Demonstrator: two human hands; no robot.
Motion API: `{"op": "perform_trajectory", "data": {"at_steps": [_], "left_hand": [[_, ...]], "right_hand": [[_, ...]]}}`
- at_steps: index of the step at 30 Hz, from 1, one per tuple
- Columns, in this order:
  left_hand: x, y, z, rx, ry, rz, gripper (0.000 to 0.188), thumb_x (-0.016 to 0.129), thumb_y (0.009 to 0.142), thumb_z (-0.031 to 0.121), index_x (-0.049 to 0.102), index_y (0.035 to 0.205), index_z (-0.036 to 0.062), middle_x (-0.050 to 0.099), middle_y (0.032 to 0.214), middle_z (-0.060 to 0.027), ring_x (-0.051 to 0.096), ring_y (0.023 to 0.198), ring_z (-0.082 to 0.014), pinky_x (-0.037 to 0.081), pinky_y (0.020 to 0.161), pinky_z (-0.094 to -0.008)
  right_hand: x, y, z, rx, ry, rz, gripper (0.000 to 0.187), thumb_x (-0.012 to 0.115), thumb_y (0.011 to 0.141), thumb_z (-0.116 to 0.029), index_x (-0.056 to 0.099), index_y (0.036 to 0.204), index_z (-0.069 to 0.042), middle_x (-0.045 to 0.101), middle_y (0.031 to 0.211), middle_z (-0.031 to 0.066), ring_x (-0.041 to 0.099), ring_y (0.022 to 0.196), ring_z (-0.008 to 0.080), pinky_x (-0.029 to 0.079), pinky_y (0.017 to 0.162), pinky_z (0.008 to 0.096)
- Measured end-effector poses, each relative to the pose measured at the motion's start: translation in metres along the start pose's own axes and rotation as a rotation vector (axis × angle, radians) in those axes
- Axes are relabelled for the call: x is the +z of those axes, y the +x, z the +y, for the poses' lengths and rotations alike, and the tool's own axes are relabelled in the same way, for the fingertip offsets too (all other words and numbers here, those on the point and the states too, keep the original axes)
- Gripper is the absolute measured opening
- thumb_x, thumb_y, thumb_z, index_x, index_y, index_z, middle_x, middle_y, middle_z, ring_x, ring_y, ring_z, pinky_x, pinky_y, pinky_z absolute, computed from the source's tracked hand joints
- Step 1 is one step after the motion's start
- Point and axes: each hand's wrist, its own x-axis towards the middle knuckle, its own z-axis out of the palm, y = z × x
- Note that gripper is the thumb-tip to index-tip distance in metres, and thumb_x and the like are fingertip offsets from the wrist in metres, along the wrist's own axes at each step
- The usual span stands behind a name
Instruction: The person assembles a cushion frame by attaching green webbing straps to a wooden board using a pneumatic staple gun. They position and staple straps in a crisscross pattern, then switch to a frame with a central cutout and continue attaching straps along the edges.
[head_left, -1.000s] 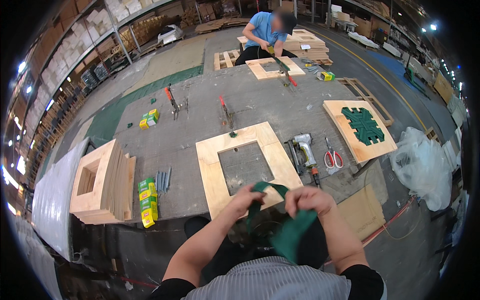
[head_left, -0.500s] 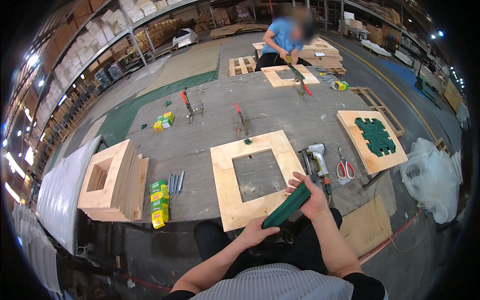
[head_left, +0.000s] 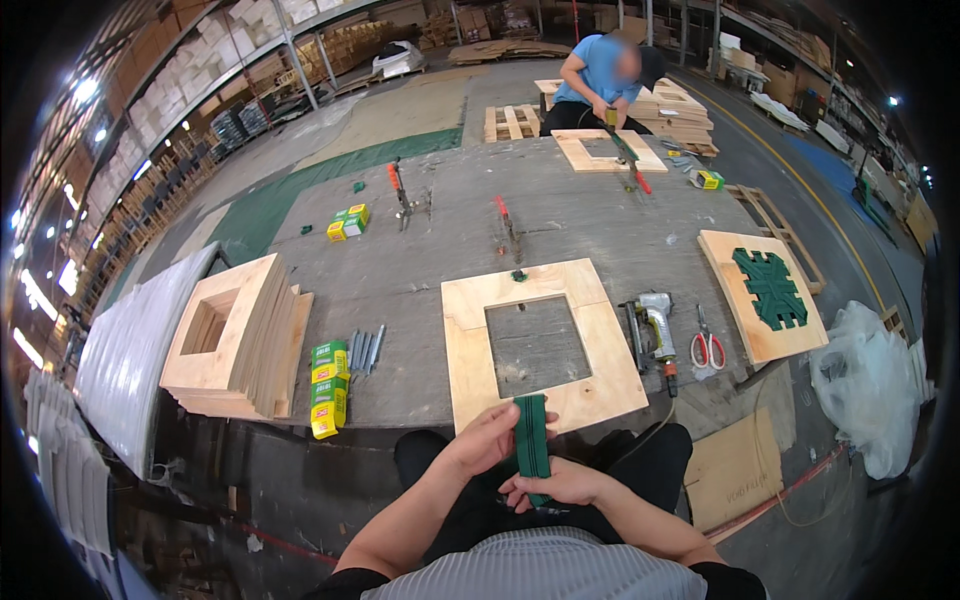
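Observation:
A green webbing strap (head_left: 533, 445) with dark stripes runs upright between my hands, over my lap at the table's near edge. My left hand (head_left: 484, 441) is closed on its upper left edge. Lower down, my right hand (head_left: 562, 482) grips the strap's lower part, fingers curled around it. Just beyond the hands lies a square plywood frame (head_left: 465, 365) with a square opening. A small green piece (head_left: 518, 275) sits at the frame's far edge. To the frame's right lie a pneumatic staple gun (head_left: 657, 325) and red-handled scissors (head_left: 708, 348).
Stacked wooden frames (head_left: 225, 340) stand left, beside green-yellow boxes (head_left: 329, 390) and staple strips (head_left: 366, 348). Toggle clamps (head_left: 400, 195) are fixed on the table (head_left: 420, 260). At right is a board with woven green webbing (head_left: 770, 290). A co-worker (head_left: 600, 80) works across the table.
The strap has swung from a slant to nearly upright. My right hand has come down from its upper end to its lower part; my left hand has moved up to the top.

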Motion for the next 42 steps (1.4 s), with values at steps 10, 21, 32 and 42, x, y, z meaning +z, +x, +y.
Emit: {"op": "perform_trajectory", "data": {"at_steps": [10, 21, 32, 42], "left_hand": [[0.002, -0.009, -0.046, 0.133, 0.339, 0.475, 0.024, 0.061, 0.107, 0.015, 0.069, 0.122, -0.0022, 0.076, 0.106, -0.0101, 0.073, 0.095, -0.0156, 0.059, 0.085, -0.0294], [0.008, -0.014, -0.052, 0.205, 0.338, 0.612, 0.011, 0.067, 0.104, 0.016, 0.068, 0.107, 0.0053, 0.065, 0.091, 0.0033, 0.058, 0.077, -0.004, 0.053, 0.074, -0.0229], [0.018, -0.02, -0.048, 0.197, 0.079, 0.623, 0.006, 0.068, 0.103, 0.015, 0.067, 0.102, 0.009, 0.061, 0.085, 0.005, 0.057, 0.073, -0.0043, 0.053, 0.073, -0.0245], [0.014, -0.026, -0.051, 0.295, 0.428, 0.61, 0.007, 0.069, 0.101, 0.011, 0.069, 0.106, 0.0061, 0.068, 0.095, 0.0024, 0.06, 0.085, -0.0043, 0.049, 0.076, -0.0215]], "right_hand": [[-0.028, -0.001, -0.028, -0.47, -0.069, 0.53, 0.032, 0.063, 0.104, -0.008, 0.064, 0.134, 0.003, 0.07, 0.121, 0.0068, 0.064, 0.11, 0.0119, 0.052, 0.097, 0.0278], [-0.017, 0.017, -0.016, -0.523, -0.26, 0.763, 0.008, 0.071, 0.097, -0.007, 0.07, 0.102, 0.0, 0.067, 0.086, -0.0002, 0.061, 0.081, 0.0058, 0.049, 0.073, 0.0224], [0.005, 0.008, -0.024, -0.726, -0.615, 0.948, 0.011, 0.074, 0.092, -0.002, 0.072, 0.102, -0.001, 0.073, 0.091, 0.0102, 0.071, 0.084, 0.0191, 0.055, 0.076, 0.0306], [0.013, 0.004, -0.03, -0.805, -0.857, 0.98, 0.013, 0.074, 0.089, -0.002, 0.073, 0.102, -0.002, 0.073, 0.093, 0.0145, 0.073, 0.082, 0.0292, 0.056, 0.071, 0.035]]}}
